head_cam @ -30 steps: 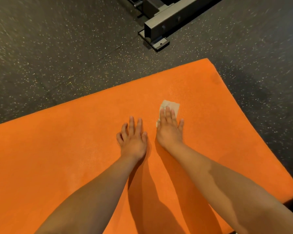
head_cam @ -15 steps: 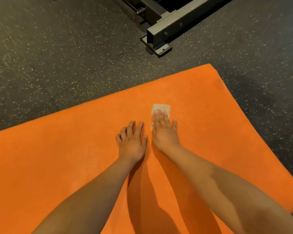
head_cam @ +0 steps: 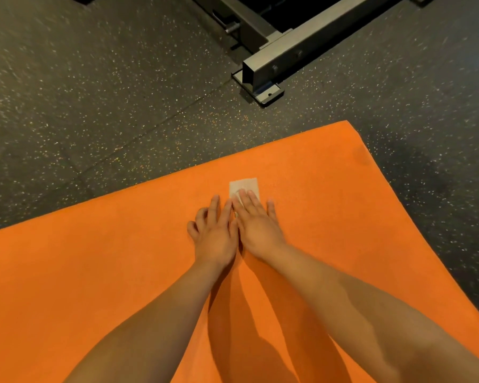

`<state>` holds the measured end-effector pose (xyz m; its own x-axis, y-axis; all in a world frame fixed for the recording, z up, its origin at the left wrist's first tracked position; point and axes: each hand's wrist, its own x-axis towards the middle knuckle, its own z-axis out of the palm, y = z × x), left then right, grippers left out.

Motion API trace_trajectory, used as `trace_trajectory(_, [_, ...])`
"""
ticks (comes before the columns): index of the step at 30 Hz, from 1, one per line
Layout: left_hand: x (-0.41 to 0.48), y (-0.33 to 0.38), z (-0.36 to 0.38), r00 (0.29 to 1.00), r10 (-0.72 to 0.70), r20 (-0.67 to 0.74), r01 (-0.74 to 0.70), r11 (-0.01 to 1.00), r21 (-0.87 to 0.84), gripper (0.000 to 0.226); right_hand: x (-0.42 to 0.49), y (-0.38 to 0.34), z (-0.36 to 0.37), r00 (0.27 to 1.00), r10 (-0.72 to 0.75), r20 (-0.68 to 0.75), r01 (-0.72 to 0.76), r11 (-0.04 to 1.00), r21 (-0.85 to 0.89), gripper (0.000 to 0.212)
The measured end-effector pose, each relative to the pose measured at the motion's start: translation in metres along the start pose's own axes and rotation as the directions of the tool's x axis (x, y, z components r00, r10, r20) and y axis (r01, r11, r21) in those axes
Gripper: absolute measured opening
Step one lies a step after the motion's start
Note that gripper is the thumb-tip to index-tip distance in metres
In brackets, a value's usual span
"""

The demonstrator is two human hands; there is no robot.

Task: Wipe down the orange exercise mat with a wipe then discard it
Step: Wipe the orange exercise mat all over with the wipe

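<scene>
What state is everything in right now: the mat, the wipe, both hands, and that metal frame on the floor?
Orange mat: unrolled, lying flat on the floor.
Wipe: flat on the mat, near part under the right hand's fingers, far part showing.
Right hand: fingers straight, pressing the wipe onto the mat.
Left hand: resting on the mat close against the right hand, holding nothing.
Metal frame: standing on the floor beyond the mat, apart from it.

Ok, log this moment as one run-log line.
phase: wiping | right hand: flat, pressing pale square wipe | left hand: resting on orange exercise mat | discard: not yet done
</scene>
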<state>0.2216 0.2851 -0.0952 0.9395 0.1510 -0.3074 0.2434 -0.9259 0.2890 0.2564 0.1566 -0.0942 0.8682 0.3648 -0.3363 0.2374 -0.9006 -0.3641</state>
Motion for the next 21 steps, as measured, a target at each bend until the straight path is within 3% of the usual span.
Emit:
trace_trajectory(3, [0.010, 0.002, 0.003, 1.000, -0.024, 0.017, 0.024, 1.000, -0.002, 0.054, 0.011, 0.025, -0.005, 0.999, -0.023, -0.032, 0.021, 0.998, -0.065, 0.060])
trace_trajectory(6, [0.009, 0.000, 0.004, 1.000, -0.018, 0.006, 0.018, 0.999, 0.026, 0.054, 0.026, 0.047, -0.017, 0.960, 0.256, -0.115, -0.257, 0.966, 0.007, 0.063])
trace_trajectory(8, [0.012, -0.001, 0.002, 1.000, -0.018, -0.004, 0.018, 1.000, 0.023, 0.054, 0.035, 0.042, -0.021, 0.933, 0.339, -0.121, -0.334, 0.941, 0.055, 0.062])
trace_trajectory(14, [0.045, 0.013, -0.011, 0.997, -0.056, -0.054, 0.052, 0.996, -0.070, 0.054, 0.042, 0.015, -0.013, 0.999, -0.033, -0.032, 0.031, 0.998, -0.049, 0.058])
trace_trajectory(16, [0.059, 0.017, -0.014, 0.997, -0.080, 0.019, 0.081, 0.994, -0.072, 0.057, 0.050, 0.037, -0.021, 0.996, 0.062, -0.070, -0.071, 0.989, -0.129, 0.060])
trace_trajectory(19, [0.063, 0.021, -0.009, 0.991, -0.091, 0.094, 0.097, 0.993, -0.060, 0.061, 0.062, 0.062, -0.036, 0.925, 0.349, -0.151, -0.360, 0.932, -0.053, 0.064])
trace_trajectory(21, [0.061, 0.022, -0.006, 0.990, -0.093, 0.103, 0.101, 0.993, -0.069, 0.062, 0.068, 0.051, -0.036, 0.928, 0.341, -0.152, -0.345, 0.939, 0.001, 0.064])
